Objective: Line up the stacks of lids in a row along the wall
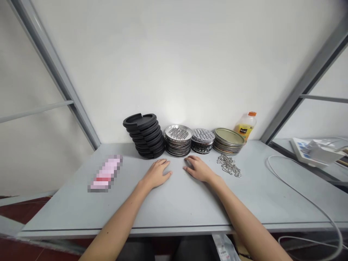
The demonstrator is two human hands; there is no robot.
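My left hand rests on the grey table with its fingers spread and nothing in it. Just behind it stands a leaning stack of black round trays. My right hand also lies on the tabletop, fingers apart, holding nothing. Beyond the two hands is a stack of silver metal discs whose top one bears a pattern of small raised points. Beside it are a smaller stack of silver discs with similar points and a stack of gold-toned round lids. A pile of metal hooks lies right of my right hand.
A bottle with an orange cap stands at the back right by the wall. A blurred-out pink rectangular object lies on the left of the table. A white cable loops over the right side, near a white and blue box.
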